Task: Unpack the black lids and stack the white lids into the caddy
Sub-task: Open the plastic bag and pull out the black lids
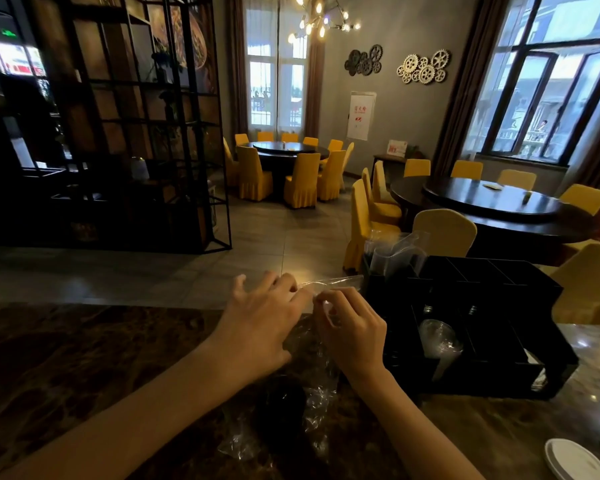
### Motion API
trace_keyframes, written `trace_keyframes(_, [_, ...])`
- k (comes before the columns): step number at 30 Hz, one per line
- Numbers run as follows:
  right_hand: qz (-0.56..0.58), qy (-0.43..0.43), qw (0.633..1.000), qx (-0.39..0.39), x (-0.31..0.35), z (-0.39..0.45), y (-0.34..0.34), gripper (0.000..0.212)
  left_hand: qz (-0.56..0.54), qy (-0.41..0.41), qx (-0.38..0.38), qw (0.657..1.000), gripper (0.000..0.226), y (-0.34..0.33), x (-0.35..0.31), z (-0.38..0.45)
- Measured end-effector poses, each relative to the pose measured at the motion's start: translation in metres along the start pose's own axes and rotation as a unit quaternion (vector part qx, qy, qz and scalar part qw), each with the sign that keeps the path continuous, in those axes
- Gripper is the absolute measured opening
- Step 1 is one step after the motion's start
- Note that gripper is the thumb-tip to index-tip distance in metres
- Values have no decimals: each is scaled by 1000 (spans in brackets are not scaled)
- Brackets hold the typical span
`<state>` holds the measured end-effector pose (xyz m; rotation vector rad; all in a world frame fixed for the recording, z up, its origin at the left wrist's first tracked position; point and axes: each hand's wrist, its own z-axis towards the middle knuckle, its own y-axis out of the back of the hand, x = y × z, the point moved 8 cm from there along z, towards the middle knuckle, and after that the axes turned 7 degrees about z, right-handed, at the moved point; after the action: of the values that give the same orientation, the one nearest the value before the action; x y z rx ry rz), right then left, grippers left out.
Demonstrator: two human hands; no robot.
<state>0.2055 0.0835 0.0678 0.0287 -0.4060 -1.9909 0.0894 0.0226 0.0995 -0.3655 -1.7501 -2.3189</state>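
A long clear plastic sleeve [317,396] lies on the dark marble counter, holding a stack of black lids [284,400] near its lower end. My left hand [260,323] and my right hand [352,327] both pinch the sleeve's far end, close together above the counter's far edge. The black divided caddy [520,368] stands to the right of my right hand, with clear cups [439,344] in a front compartment. White lids [575,460] lie at the counter's bottom right corner.
More clear cups in plastic [395,254] stick up from the caddy's far left compartment. Beyond the counter are yellow-covered chairs [444,233], round dark tables [492,202] and a black metal shelf [118,133] at the left.
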Motion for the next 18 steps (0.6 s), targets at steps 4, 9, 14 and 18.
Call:
trace_keyframes(4, [10,-4,1000,-7,-2,-4,-1,19,14,-16,-25,999,88,13,-16,17])
trace_keyframes(9, [32,-62,997,-10,-12,-8,1,19,23,-32,-111,993,39,25,-25,36])
trace_keyframes(14, [73,-126,989,-21,-25,-13,4,23,-37,-69,-152,985,18,33,-28,34])
trace_keyframes(18, [97,-157,983,-20,-33,-18,4,26,-87,-65,-161,981,22,31,-27,33])
